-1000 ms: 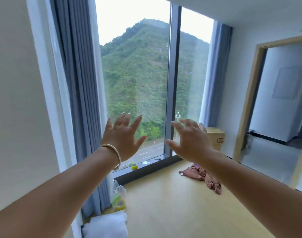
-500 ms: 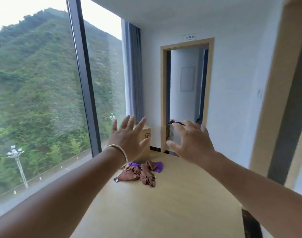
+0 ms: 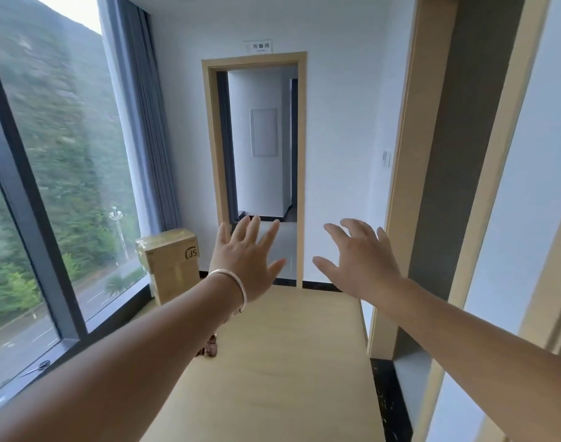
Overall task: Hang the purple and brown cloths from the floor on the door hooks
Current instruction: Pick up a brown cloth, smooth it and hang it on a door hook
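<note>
pale wood floor [image 3: 282, 371], window-side edge: brown cloth [image 3: 209, 347], a crumpled scrap showing beneath the left forearm; purple cloth unseen. likely soft, light; pinch any raised fold. left hand [image 3: 245, 260] and right hand [image 3: 360, 260] spread, holding nothing.

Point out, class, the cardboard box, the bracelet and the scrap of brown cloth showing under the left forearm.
cardboard box [image 3: 173, 266], head view, on its front face.
bracelet [image 3: 237, 283], head view, on the band at the left wrist.
brown cloth [image 3: 209, 347], head view, on the small visible fold by the forearm.
</note>
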### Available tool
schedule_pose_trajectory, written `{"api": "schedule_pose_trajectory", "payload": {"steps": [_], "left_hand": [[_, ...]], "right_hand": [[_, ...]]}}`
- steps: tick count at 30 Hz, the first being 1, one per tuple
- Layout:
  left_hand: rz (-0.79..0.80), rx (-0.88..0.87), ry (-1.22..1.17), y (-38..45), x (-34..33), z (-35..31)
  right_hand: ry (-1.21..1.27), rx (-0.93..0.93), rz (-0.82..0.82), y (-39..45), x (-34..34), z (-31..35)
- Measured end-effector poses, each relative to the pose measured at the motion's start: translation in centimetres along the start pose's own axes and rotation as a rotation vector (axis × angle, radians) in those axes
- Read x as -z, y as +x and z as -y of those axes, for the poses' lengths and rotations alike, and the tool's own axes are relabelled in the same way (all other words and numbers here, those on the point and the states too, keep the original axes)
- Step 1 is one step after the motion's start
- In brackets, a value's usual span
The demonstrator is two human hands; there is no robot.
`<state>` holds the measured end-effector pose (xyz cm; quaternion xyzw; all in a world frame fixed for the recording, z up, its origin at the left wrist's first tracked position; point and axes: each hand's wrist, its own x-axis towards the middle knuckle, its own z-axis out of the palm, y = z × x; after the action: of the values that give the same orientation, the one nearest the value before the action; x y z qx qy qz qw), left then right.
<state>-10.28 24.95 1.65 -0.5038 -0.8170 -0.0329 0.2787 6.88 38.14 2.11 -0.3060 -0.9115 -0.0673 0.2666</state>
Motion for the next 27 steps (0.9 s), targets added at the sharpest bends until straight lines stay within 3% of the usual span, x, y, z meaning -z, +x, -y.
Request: {"api": "schedule_pose_trajectory", "payload": {"steps": [17,27], "left_hand": [[-0.011,-0.098,-0.065,23.5,-15.5,8.8],[0.018,-0.130,-0.089,35.0,-25.2,8.8]], "right_hand": [[-0.128,-0.160,0.055,21.6,-12.5,-2.2],[-0.124,-0.177,0.076,31.7,-20.6,-7.5]]}}
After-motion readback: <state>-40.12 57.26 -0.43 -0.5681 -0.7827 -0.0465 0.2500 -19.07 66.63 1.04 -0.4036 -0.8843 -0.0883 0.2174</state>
